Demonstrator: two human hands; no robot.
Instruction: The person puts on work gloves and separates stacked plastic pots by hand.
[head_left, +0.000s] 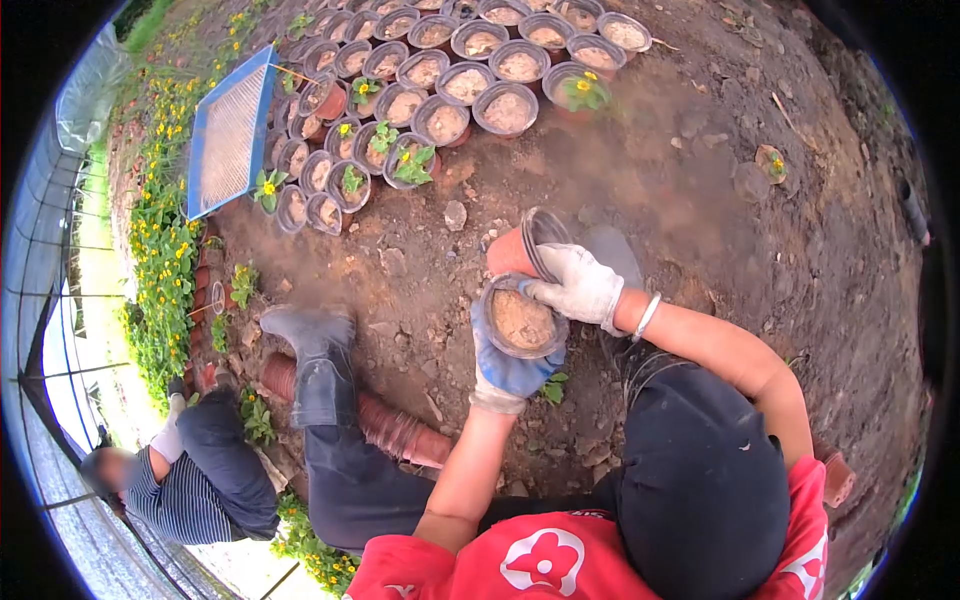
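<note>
My left hand (510,362), in a blue-and-white glove, is closed round a plant pot filled with dry, pale brown soil (523,322) and supports it from below. My right hand (578,283), in a white glove, grips the rim of a reddish-brown plant pot (508,252) tipped on its side just above. Its fingertips reach the edge of the filled pot, so the two pots are close together or touching. What lies inside the tipped pot is hidden from this angle.
Rows of soil-filled pots (466,85) stand ahead, some with yellow-flowered plants (413,165). A blue-framed mesh screen (232,135) leans at their left. Stacked empty pots (385,422) lie by my boot (318,345). Another person (205,480) sits at left.
</note>
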